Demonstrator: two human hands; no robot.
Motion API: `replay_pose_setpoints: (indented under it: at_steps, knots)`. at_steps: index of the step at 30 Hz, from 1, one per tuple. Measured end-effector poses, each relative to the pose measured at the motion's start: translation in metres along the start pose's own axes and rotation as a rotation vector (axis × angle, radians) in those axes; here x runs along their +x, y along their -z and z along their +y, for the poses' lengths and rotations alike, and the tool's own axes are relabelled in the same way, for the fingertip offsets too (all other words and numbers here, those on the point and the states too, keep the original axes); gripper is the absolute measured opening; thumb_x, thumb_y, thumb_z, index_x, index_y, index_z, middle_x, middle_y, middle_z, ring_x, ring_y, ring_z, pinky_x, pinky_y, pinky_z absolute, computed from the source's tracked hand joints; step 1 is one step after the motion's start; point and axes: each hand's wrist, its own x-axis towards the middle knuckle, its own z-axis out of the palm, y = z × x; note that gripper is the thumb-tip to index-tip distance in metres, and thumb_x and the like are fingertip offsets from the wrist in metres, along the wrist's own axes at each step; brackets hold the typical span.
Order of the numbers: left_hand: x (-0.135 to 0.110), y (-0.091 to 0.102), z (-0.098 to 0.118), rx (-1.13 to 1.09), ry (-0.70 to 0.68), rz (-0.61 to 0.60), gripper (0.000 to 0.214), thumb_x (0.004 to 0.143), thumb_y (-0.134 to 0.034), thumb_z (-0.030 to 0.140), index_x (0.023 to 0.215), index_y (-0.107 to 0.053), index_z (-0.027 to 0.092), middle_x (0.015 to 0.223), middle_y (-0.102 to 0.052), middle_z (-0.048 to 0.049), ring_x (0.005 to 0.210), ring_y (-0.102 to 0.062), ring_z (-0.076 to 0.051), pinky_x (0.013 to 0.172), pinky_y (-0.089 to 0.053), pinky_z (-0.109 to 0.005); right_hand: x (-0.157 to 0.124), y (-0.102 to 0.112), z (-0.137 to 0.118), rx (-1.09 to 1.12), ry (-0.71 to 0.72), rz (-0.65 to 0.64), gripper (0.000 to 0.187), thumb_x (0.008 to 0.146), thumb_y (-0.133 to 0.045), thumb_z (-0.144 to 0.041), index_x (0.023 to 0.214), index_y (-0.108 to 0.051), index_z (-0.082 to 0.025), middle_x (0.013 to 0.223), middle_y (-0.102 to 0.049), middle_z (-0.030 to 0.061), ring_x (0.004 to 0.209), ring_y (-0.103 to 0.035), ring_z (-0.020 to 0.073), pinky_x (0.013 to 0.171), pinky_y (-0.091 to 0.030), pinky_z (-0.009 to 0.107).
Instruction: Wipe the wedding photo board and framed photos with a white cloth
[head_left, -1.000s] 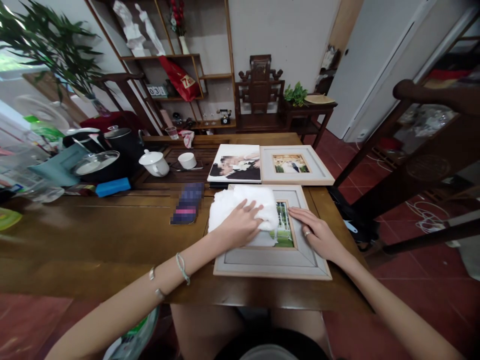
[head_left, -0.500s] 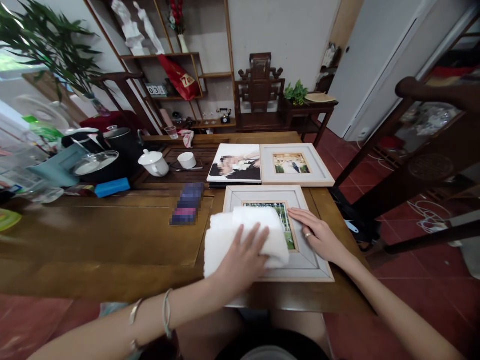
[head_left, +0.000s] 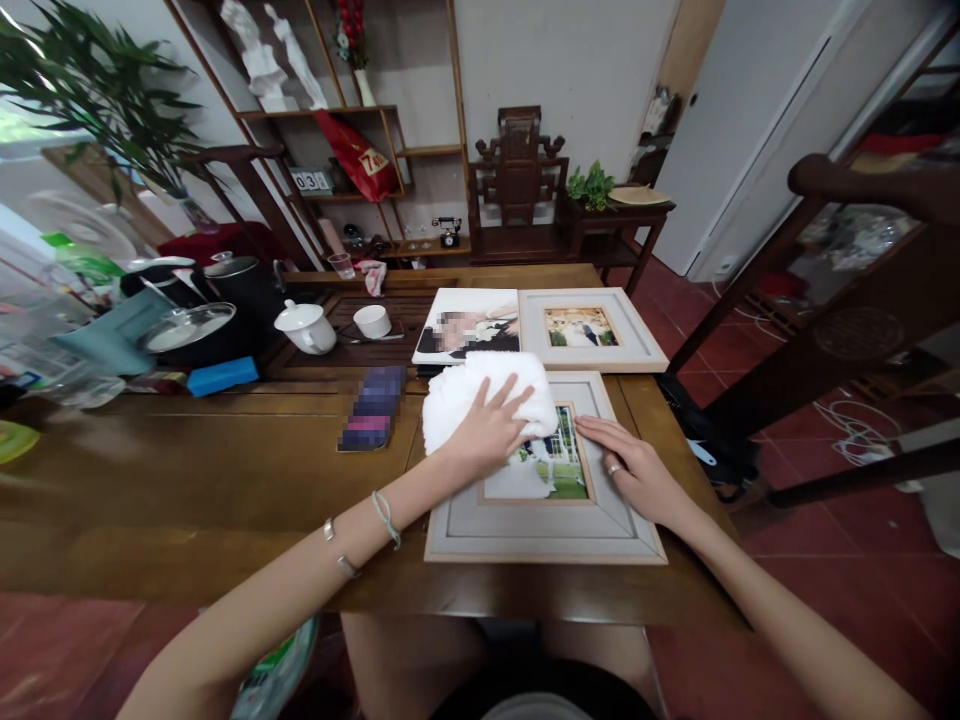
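Note:
My left hand (head_left: 491, 430) lies on a folded white towel (head_left: 457, 395) with its fingers spread, pressing it from above. The towel covers the upper left part of a light wooden picture frame (head_left: 457, 540) lying flat on the table. Inside this frame a photo with green grass (head_left: 566, 485) shows in part; the rest of it is hidden by towel and hand. My right hand (head_left: 626, 465) rests with fingers stretched out on the frame's right side, its fingertips at the inner edge of the photo opening.
Beyond lie a second framed photo (head_left: 645, 340) and a photo panel (head_left: 487, 310). To the left are a phone-like dark item (head_left: 373, 405), a blue block (head_left: 223, 376), a white lidded pot (head_left: 306, 327), a white cup (head_left: 372, 321) and a dark pan (head_left: 191, 330). A wooden chair (head_left: 832, 320) stands right.
My left hand has slid the towel away from me over the frame, uncovering the lower part of the photo and the frame's near left corner. My right hand has stayed in place.

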Motion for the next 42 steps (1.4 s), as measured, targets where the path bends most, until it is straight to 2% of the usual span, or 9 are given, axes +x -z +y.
replay_pose_setpoints:
  at_steps: [6,9,12,16,22,27,31,38,42]
  knots:
    - [-0.053,0.033,0.055,-0.153,-0.121,-0.139,0.031,0.097,-0.044,0.035,0.113,-0.067,0.023,0.146,-0.042,-0.0093,0.137,-0.033,-0.036,0.105,-0.030,-0.059,-0.001,-0.001,0.000,-0.013,-0.024,0.007,0.061,0.076,-0.039,-0.001,0.130,-0.057,-0.024,0.134,-0.058,0.0051,0.129,-0.050,0.0230,0.111,-0.037,0.054]
    - [-0.082,0.050,0.086,-0.193,-0.196,-0.117,0.033,0.097,-0.042,0.038,0.108,-0.069,0.024,0.145,-0.044,-0.0092,0.134,-0.038,-0.036,0.102,-0.036,-0.056,-0.002,-0.001,0.001,-0.026,-0.038,-0.001,0.061,0.076,-0.039,-0.001,0.130,-0.057,-0.024,0.134,-0.059,0.0053,0.129,-0.050,0.0228,0.111,-0.038,0.053]
    - [-0.095,0.049,0.103,-0.166,-0.193,-0.066,0.030,0.095,-0.047,0.041,0.103,-0.070,0.024,0.146,-0.043,-0.0095,0.132,-0.041,-0.038,0.098,-0.040,-0.056,-0.001,-0.001,0.001,-0.031,-0.034,-0.001,0.062,0.076,-0.039,0.000,0.130,-0.057,-0.025,0.133,-0.059,0.0046,0.128,-0.051,0.0227,0.110,-0.038,0.054]
    - [-0.080,0.026,0.095,-0.067,-0.089,0.003,0.022,0.093,-0.053,0.034,0.103,-0.070,0.025,0.151,-0.035,-0.0090,0.136,-0.035,-0.037,0.101,-0.037,-0.057,-0.001,-0.001,0.001,-0.026,-0.017,0.004,0.060,0.077,-0.039,-0.001,0.130,-0.057,-0.024,0.133,-0.059,0.0063,0.128,-0.051,0.0232,0.110,-0.039,0.054]
    - [-0.025,-0.004,0.032,0.011,0.069,0.066,0.026,0.095,-0.049,0.034,0.102,-0.071,0.022,0.152,-0.032,-0.0084,0.139,-0.029,-0.035,0.106,-0.030,-0.058,0.000,-0.001,0.000,0.001,-0.008,0.015,0.064,0.075,-0.039,0.000,0.130,-0.057,-0.027,0.134,-0.059,0.0041,0.128,-0.051,0.0231,0.110,-0.038,0.055]
    - [0.007,-0.012,0.005,0.046,0.027,0.073,0.028,0.095,-0.049,0.037,0.105,-0.071,0.021,0.155,-0.026,-0.0070,0.143,-0.017,-0.036,0.110,-0.020,-0.061,-0.001,-0.001,0.001,-0.014,-0.012,0.002,0.063,0.075,-0.037,0.000,0.130,-0.057,-0.024,0.134,-0.058,0.0061,0.128,-0.050,0.0232,0.110,-0.038,0.055]
    - [0.000,-0.001,0.028,-0.002,-0.071,0.028,0.032,0.098,-0.044,0.037,0.108,-0.070,0.021,0.151,-0.035,-0.0078,0.142,-0.022,-0.034,0.109,-0.022,-0.059,-0.001,-0.001,0.003,-0.032,-0.008,0.018,0.061,0.076,-0.039,-0.001,0.129,-0.058,-0.024,0.133,-0.059,0.0067,0.128,-0.050,0.0236,0.110,-0.038,0.055]
    - [-0.055,0.052,0.089,-0.096,-0.296,-0.069,0.034,0.096,-0.044,0.038,0.100,-0.072,0.020,0.135,-0.054,-0.0128,0.122,-0.051,-0.037,0.091,-0.046,-0.050,-0.001,-0.001,0.000,-0.040,-0.032,0.008,0.059,0.078,-0.039,-0.002,0.129,-0.058,-0.024,0.133,-0.059,0.0062,0.128,-0.050,0.0229,0.110,-0.038,0.054]
    - [-0.062,0.050,0.100,-0.104,-0.267,-0.005,0.038,0.099,-0.037,0.039,0.102,-0.071,0.021,0.134,-0.055,-0.0100,0.120,-0.054,-0.033,0.089,-0.049,-0.047,-0.001,-0.001,0.001,-0.036,-0.033,-0.004,0.060,0.077,-0.038,-0.001,0.130,-0.057,-0.023,0.134,-0.058,0.0068,0.129,-0.049,0.0229,0.111,-0.037,0.054]
